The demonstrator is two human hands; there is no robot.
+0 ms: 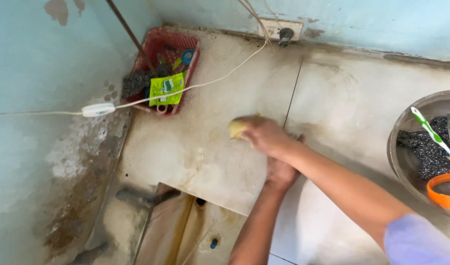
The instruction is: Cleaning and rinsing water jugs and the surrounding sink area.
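My right hand [265,136] is closed on a yellow sponge [236,129] and presses it onto the stained, pale tiled counter [200,147] near its middle. The right forearm reaches in from the lower right, with a lavender sleeve at the frame's edge. My left hand [280,172] comes up from the bottom and rests flat on the counter just below the right wrist. Part of its fingers is hidden under the right forearm. It holds nothing.
A red plastic basket [190,61] with a green sachet [166,90] and a dark scrubber stands in the back left corner. A white cord with a switch [98,110] runs to a wall socket [281,30]. A metal bowl [396,147] at right holds a toothbrush [430,131], dark scourer and orange piece. A stained basin [200,235] lies below left.
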